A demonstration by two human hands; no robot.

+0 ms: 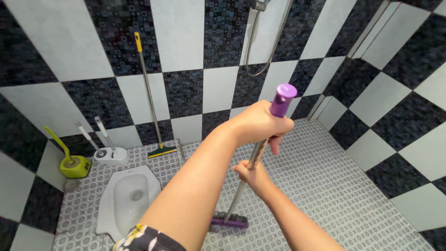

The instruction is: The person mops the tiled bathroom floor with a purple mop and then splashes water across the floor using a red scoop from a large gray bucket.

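Both my hands grip a floor brush with a metal shaft (pixel 233 201) and a purple cap (pixel 283 99) on top. My left hand (pixel 257 123) is closed round the shaft just under the purple cap. My right hand (pixel 251 175) is closed round the shaft lower down. The purple brush head (pixel 229 222) rests on the grey circle-patterned floor tiles (pixel 325 186), near my feet. The shaft leans up and to the right.
A white squat toilet (pixel 121 201) is set in the floor at the left. Behind it stand a green toilet brush holder (pixel 75 166) and a white one (pixel 113 155). A yellow-tipped squeegee (pixel 149 93) leans on the checkered wall. A shower hose (pixel 260 60) hangs above.
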